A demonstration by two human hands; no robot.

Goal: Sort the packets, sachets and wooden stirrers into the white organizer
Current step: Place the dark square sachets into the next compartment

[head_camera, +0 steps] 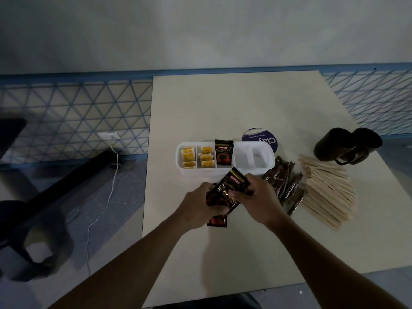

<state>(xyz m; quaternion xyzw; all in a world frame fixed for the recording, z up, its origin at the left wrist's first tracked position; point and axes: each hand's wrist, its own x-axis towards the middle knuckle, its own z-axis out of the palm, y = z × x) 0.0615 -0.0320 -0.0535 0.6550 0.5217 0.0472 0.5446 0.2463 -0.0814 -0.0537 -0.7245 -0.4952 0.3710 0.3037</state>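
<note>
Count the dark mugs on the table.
2. The first mug sits near the right edge of the table, beyond the wooden stirrers. The second mug is just right of it, touching or nearly so. None seems hidden.

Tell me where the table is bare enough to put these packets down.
Widest bare table lies behind the organizer, up to the far edge. Another bare stretch lies nearer you than the left hand and right hand gripping the packets. Right of the organizer is crowded: brown sachets, stirrers, mugs.
</note>
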